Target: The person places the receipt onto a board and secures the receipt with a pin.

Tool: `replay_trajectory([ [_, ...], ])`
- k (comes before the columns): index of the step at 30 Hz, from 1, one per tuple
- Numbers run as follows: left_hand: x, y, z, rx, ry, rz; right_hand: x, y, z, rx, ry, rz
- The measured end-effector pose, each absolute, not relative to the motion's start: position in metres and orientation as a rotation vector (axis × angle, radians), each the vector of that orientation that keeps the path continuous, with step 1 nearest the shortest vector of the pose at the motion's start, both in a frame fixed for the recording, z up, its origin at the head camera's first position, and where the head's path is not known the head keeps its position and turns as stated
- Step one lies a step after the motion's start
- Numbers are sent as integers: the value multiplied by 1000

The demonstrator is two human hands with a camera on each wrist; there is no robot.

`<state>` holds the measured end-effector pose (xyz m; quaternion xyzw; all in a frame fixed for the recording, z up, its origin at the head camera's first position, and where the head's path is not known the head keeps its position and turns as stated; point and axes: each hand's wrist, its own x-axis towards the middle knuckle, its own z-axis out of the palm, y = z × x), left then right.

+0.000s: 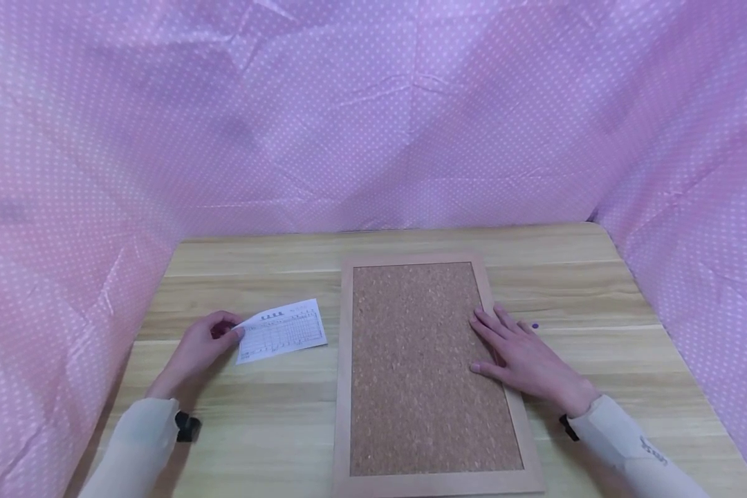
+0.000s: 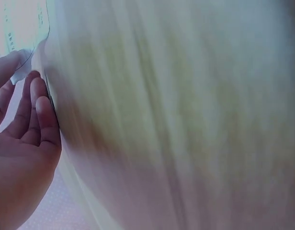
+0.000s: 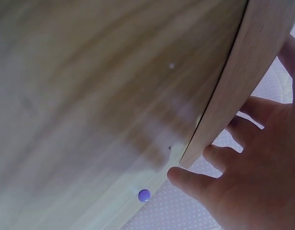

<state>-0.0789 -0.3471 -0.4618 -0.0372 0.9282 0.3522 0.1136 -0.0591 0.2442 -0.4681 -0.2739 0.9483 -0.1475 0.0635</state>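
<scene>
Nearest the viewer, two sleeved forearms reach forward onto a pale wooden surface (image 1: 274,429). The left hand (image 1: 194,351) pinches the left end of a small printed paper slip (image 1: 281,330), thumb and fingers curled on its edge. The slip lies flat, its long axis running left to right and tilted slightly, just left of a framed cork board (image 1: 423,366) but not touching it. The right hand (image 1: 523,360) lies flat and relaxed, fingers spread over the board's right frame edge, holding nothing. The board's long axis runs away from the viewer, between the two hands. The left hand is the nearer one to the slip. A small purple pin (image 3: 144,195) sits on the surface just beyond the right hand's fingers. Nothing stands between slip and board. Behind, pink dotted cloth (image 1: 373,117) walls the scene.
</scene>
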Motion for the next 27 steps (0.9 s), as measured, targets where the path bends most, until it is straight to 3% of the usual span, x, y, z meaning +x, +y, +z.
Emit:
replay_trajectory([
  [12,-73,-345,-456,-25,2748,1147,-59,244,-467,-831,2874,-454],
  [27,-58,-338,-449,-196,2613,1344,-58,244,-467,-827,2870,-460],
])
